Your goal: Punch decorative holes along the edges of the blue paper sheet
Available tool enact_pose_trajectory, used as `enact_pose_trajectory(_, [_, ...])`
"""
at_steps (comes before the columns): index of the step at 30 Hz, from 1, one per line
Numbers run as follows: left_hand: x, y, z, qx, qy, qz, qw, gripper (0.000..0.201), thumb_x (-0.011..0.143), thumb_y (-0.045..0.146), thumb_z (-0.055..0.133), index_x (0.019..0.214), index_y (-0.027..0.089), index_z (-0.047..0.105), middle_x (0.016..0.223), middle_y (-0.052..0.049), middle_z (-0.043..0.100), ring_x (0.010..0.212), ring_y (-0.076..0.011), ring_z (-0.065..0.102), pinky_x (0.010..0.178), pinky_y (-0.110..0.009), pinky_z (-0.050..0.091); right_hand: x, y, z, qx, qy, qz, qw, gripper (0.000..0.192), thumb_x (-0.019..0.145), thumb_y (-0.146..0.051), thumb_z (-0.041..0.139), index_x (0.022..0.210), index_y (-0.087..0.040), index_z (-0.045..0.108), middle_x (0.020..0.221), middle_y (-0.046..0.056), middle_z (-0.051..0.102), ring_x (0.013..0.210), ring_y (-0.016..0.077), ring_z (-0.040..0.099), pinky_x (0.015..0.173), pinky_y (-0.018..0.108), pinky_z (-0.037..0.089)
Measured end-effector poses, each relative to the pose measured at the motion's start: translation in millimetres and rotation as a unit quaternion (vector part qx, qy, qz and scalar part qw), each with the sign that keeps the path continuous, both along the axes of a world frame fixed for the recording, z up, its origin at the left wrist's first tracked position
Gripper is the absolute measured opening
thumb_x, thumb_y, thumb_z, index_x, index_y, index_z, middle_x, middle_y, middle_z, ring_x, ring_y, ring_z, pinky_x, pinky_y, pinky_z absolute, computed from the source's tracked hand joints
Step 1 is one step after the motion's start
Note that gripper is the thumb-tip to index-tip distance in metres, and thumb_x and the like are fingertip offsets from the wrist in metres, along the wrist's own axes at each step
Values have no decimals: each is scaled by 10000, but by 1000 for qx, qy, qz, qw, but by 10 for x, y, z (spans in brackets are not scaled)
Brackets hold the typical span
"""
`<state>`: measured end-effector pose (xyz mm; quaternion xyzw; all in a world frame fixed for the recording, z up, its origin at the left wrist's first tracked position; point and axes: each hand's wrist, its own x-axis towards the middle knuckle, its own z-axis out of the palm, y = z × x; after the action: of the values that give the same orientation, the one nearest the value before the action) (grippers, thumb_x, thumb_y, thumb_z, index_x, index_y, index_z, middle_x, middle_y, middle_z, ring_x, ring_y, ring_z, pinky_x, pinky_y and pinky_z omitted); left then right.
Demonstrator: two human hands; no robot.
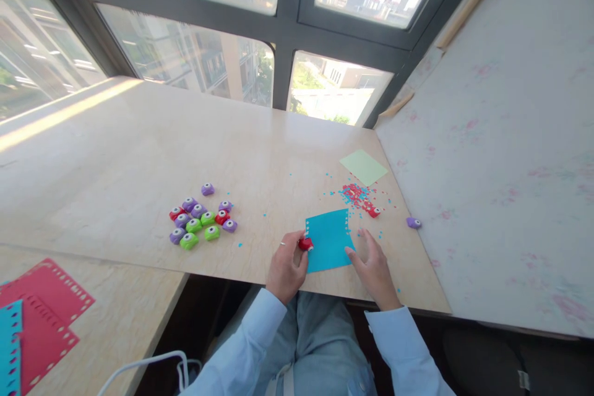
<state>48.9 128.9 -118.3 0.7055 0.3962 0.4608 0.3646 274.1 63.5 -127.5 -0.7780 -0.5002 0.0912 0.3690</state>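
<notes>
Left hand point(286, 266) clamps a small red paper punch point(305, 243) on the blue sheet's point(330, 240) left edge — mid-punch, seemingly — right hand point(372, 265) flat, steadying it on the table point(139, 148); next, shift along.

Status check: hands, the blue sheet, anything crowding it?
Left hand pinching red punch on left edge of blue sheet. Right hand open, fingertips on sheet's right edge. Red and blue confetti beyond it; spare punches well left.
</notes>
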Motion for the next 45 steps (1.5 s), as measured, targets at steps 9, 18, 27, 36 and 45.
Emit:
enact_pose_trajectory(9, [6, 7, 22, 28, 19, 25, 999, 447, 837, 144, 606, 1266, 214, 504, 1213, -114, 596, 1159, -241, 583, 989, -443, 506, -116, 91, 92, 10, 23, 13, 1000, 628, 804, -561, 628, 1293, -170, 569, 1262, 172, 650, 1218, 328, 570, 1059, 576, 379])
enact_pose_trajectory(18, [5, 11, -24, 44, 31, 51, 997, 482, 854, 133, 563, 1325, 203, 488, 1273, -138, 569, 1215, -253, 554, 1017, -455, 493, -148, 151, 333, 11, 228, 63, 972, 564, 763, -537, 706, 1155, -138, 636, 800, 43, 675, 720, 204, 640, 709, 357, 539])
enact_pose_trajectory(27, [1, 6, -8, 38, 23, 57, 997, 506, 845, 131, 575, 1335, 201, 471, 1315, -146, 530, 1259, -262, 514, 1051, -485, 469, -280, 111, 666, 123, 116, 62, 984, 237, 898, -431, 604, 909, -202, 667, 844, 30, 635, 769, 182, 593, 712, 309, 498])
enact_pose_trajectory(36, [10, 5, -59, 27, 22, 57, 998, 468, 820, 117, 576, 1275, 191, 498, 1279, -138, 549, 1224, -255, 535, 1008, -467, 498, -280, 56, 676, 144, 98, 43, 984, 247, 904, -421, 601, 978, -204, 692, 965, 69, 698, 905, 231, 651, 849, 382, 522])
enact_pose_trajectory(45, [14, -6, -75, 12, 11, 50, 999, 574, 826, 143, 573, 1373, 197, 407, 1247, -131, 586, 1144, -235, 589, 989, -440, 499, -340, 171, 1062, 132, 25, 90, 987, 181, 888, -382, 630, 921, -224, 710, 892, 42, 737, 829, 218, 687, 786, 350, 549])
